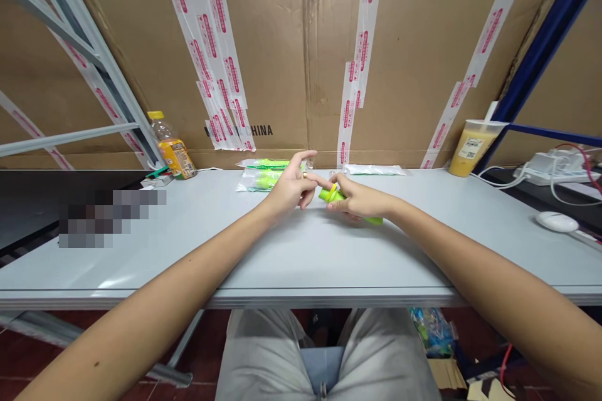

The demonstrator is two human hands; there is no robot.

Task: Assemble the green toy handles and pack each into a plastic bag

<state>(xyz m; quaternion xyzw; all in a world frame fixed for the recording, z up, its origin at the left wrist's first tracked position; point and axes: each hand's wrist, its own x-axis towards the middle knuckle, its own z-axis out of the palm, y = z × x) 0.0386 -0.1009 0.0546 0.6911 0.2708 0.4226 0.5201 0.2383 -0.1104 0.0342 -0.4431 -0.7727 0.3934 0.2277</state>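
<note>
Head view, item log as I read it: right hand curled around a lime-green plastic tube, left hand spread, fingers reaching its yellow cap; a slack grip risks a drop onto the pale table.

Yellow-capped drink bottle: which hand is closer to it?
Left. The left hand is apart from the yellow-capped drink bottle, off to its right in view; the right hand is farther away, beyond the left hand.

A long gray table holds a juice bottle with a yellow cap, clear bags of green things, a flat clear bag, a plastic cup of yellow drink, and a white mouse.
</note>
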